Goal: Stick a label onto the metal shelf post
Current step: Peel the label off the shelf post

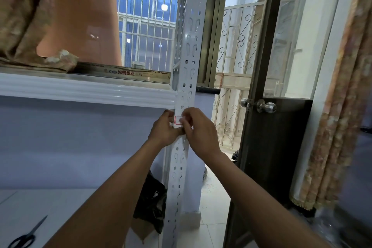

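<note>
A white perforated metal shelf post (189, 50) runs up the middle of the view. A small white label with a red border (178, 121) lies against the post just below the shelf beam. My left hand (164, 130) grips the post's left edge, its thumb at the label's lower edge. My right hand (198, 130) comes in from the right, fingertips pressing on the label's right part. Most of the label is hidden by my fingers.
A white shelf beam (86, 90) runs left from the post, with brown cloth (22, 14) and a long printed box (120, 71) on top. Black scissors (27, 234) lie on the lower shelf at bottom left. A dark door with a metal knob (266, 106) stands right.
</note>
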